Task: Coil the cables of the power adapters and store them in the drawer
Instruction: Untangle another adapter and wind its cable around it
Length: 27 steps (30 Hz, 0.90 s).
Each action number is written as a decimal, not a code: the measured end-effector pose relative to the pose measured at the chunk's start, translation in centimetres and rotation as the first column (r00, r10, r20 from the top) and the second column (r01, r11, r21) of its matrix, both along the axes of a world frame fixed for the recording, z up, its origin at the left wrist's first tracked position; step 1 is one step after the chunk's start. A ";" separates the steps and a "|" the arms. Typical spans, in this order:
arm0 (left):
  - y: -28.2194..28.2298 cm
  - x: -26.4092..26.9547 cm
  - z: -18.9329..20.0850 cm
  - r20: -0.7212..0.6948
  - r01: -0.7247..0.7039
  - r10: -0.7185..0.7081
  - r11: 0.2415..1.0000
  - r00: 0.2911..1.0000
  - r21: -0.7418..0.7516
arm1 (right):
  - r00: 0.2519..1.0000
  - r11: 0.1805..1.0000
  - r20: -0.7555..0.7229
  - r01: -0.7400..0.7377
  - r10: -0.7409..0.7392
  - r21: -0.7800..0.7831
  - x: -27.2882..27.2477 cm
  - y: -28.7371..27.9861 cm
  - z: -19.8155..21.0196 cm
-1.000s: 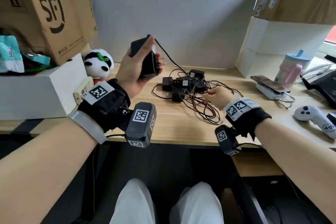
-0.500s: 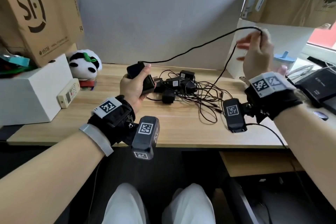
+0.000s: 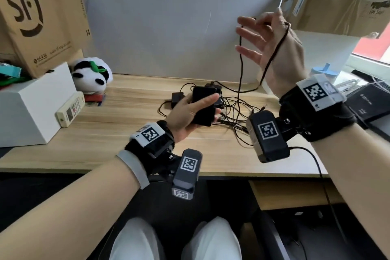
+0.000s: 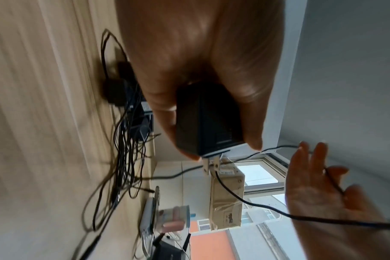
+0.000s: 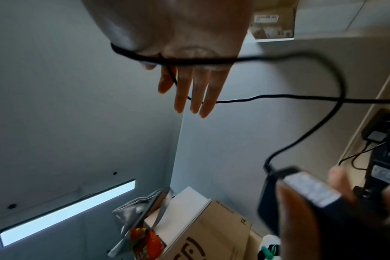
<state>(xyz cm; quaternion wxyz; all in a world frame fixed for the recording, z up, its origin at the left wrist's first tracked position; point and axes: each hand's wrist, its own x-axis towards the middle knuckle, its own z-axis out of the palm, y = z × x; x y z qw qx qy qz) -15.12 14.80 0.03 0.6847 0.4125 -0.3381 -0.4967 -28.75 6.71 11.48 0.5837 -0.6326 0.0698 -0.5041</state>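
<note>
While the left hand (image 3: 185, 112) wraps its grip around a black power adapter (image 3: 203, 108) held just above the table (image 3: 118, 133), the right hand (image 3: 274, 48) is raised with fingers spread and straight, its grip apart. The adapter's cable (image 3: 240, 53) runs up from the adapter and loops around the right hand, crossing the palm and the back of it. Behind the left hand, more adapters (image 3: 177, 97) lie on the table in a tangle of cables (image 3: 236, 112). A panda plush (image 3: 90, 76) and a remote control (image 3: 70, 108) sit to the left.
</note>
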 end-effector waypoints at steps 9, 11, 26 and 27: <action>-3.8 -4.5 0.9 0.065 0.163 -0.161 0.987 0.985 -0.014 | 0.993 0.996 0.069 -0.093 0.094 -0.009 -1.9 0.2 1.5; -3.9 -4.2 1.2 0.056 0.124 -0.123 0.992 0.991 -0.028 | 0.996 0.997 0.062 0.072 -0.071 -0.017 -3.2 -1.1 1.0; -0.3 -0.3 7.9 -0.057 -0.136 0.125 0.950 0.991 -0.280 | 0.664 0.978 -0.748 -0.163 0.011 -0.131 -0.3 -2.5 -7.3; -0.2 0.3 7.7 -0.092 -0.183 0.163 0.944 0.982 -0.275 | 0.720 0.986 -0.692 -0.077 -0.049 -0.150 -0.2 -2.8 -6.8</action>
